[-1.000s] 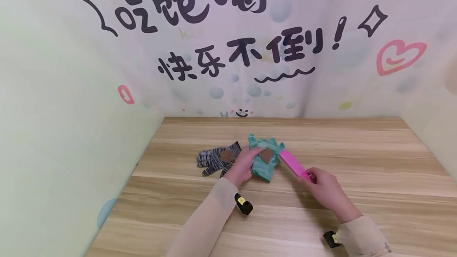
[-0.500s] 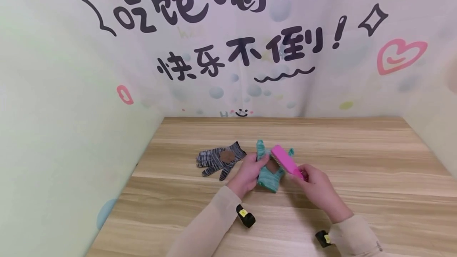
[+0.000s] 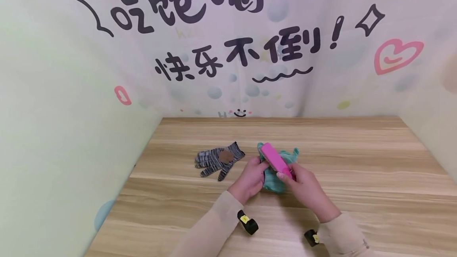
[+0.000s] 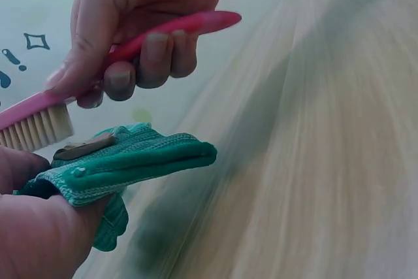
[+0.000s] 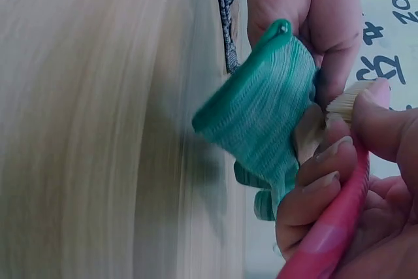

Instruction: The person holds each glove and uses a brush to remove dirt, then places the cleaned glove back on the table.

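My left hand grips a teal knitted glove by its side, raised off the table, thumb on top. A brown patch shows on the glove's upper face in the left wrist view. In my right hand is a pink brush, fingers wrapped round its handle. The pale bristles point down over the glove, close to the patch and my left thumb. Whether they touch the patch is hard to tell. The brush head hides much of the glove from above.
A grey-and-black knitted glove with a brown patch lies flat left of my hands on the wooden table. Black straps hang by both wrists. A printed cloth wall stands behind the table.
The brush has swung from the teal glove's right edge up and left over its patch. The teal glove and left hand have shifted slightly right and nearer. The grey glove lies still.
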Tool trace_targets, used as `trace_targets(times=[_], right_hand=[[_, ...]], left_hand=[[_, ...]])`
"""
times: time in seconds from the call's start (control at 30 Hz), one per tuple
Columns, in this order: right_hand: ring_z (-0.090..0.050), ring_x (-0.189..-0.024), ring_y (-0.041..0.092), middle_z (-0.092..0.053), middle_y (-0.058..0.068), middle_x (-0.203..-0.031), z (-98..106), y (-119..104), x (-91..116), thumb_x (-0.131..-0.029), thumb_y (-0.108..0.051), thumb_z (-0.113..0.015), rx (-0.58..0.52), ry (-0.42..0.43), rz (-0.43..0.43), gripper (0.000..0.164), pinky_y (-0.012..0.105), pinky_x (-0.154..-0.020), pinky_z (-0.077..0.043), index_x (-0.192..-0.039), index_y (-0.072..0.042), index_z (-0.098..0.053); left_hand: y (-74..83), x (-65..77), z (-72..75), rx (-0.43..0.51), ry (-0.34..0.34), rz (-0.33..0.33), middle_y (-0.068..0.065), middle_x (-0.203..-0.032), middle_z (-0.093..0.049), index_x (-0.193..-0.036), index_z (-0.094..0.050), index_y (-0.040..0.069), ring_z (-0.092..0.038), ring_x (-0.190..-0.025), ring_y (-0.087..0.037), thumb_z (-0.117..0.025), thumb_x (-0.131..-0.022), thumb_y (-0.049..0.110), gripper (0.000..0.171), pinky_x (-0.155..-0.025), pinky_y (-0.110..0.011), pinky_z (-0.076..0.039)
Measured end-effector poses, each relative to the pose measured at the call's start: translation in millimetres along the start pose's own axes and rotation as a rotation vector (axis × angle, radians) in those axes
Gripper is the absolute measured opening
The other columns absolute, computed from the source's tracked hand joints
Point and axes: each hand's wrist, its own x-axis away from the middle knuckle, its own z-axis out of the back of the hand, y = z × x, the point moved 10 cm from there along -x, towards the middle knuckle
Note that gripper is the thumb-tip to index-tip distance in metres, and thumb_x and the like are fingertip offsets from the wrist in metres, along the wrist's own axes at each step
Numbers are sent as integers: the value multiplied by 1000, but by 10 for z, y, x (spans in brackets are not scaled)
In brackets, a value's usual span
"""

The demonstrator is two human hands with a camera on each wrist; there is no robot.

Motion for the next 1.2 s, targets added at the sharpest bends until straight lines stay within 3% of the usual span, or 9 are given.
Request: trace_targets(times=[0.27,0.47,0.8,1.2], right_hand=[[-53,-75,19,-61,10,-91,-61,-3,-9,-103,-25,-59,-60,-17,-33,39,25,-61,-47,-128,4,-51],[-49,-72,18,-54,8,-82,-33,9,-8,-103,-25,-59,-20,10,-17,36,24,-58,-43,-125,3,-55],[-49,-69,16,-53,6,-79,-134,71,-25,-103,-25,-59,-44,-2,-20,33,23,-56,-43,-122,3,-60],[-48,-67,15,-52,4,-77,-108,21,-7,-102,-27,-61,-17,-12,14,34,22,-54,-41,-121,2,-60]], left_hand=[[-47,41,-45,129,-27,38,-13,-148,-54,-145,-44,-3,-50,-140,-23,-42,-107,14,42,-118,-38,-43],[-36,50,-89,201,-32,37,-14,-151,-52,-144,-43,-5,-47,-142,-21,-41,-108,15,42,-120,-36,-39],[-64,92,-39,235,-2,61,-16,-156,-45,-149,-34,-6,-40,-146,-27,-36,-108,12,45,-123,-38,-35],[-21,132,-44,232,7,48,-16,-156,-46,-150,-34,-5,-40,-147,-26,-35,-108,13,45,-122,-37,-36]])
